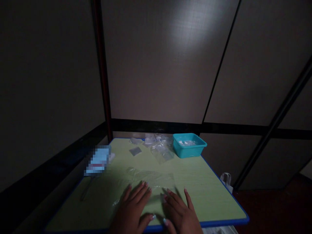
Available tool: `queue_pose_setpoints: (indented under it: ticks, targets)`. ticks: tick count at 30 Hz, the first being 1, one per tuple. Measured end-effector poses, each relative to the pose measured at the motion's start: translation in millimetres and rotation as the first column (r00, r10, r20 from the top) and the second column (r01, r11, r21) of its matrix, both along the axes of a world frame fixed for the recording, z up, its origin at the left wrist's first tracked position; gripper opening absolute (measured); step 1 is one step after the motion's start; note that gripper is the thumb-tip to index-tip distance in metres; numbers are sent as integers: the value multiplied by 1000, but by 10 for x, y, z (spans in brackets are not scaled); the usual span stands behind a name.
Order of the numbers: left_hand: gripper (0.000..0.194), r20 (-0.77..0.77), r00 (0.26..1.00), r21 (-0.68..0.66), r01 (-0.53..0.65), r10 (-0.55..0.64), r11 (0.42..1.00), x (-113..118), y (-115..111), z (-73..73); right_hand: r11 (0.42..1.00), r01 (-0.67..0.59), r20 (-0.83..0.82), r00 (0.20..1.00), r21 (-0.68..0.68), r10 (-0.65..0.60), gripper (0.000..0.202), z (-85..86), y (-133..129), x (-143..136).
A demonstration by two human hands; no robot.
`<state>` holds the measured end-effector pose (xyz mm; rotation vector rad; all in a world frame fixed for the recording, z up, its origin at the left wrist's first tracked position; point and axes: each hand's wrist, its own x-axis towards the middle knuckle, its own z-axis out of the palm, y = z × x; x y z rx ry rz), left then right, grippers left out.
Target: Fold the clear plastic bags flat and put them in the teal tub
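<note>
A clear plastic bag (153, 177) lies spread on the pale green tabletop, close to the near edge. On its left part rests my left hand (134, 204), fingers stretched out and palm down. My right hand (179, 208) lies beside it, fingers also extended, over the bag's near right side. Neither hand grips anything. The bag's near portion is partly hidden under both hands.
A turquoise plastic basin (188, 151) holding clear plastic stands at the far right. More clear bags (162, 152) and a small grey square (135, 151) lie at the back. A blurred-out device (98, 159) stands at the table's left edge.
</note>
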<state>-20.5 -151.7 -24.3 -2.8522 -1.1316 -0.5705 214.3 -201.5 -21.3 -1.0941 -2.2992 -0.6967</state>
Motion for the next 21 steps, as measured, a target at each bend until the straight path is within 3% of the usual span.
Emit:
queue_pose_setpoints:
  ticks: [5,8,11,17,21]
  targets:
    - [52,59,997,-47,-44,47,998,95,61,38,982,-3,21,1000,-189,7,32,149,-6,98]
    - [55,92,994,-54,-50,55,997,-44,136,22,969,-37,-9,999,-243,36,33,149,0,169]
    - [45,86,996,-105,-15,25,994,-283,214,-18,943,-91,-47,996,-321,80,32,128,6,234]
    - [32,160,984,-223,113,-78,968,-597,332,-11,817,-171,-283,959,-550,11,23,180,36,242]
    - [28,264,957,-371,215,-119,904,-578,419,98,771,-257,-541,831,-582,-131,14,228,124,224]
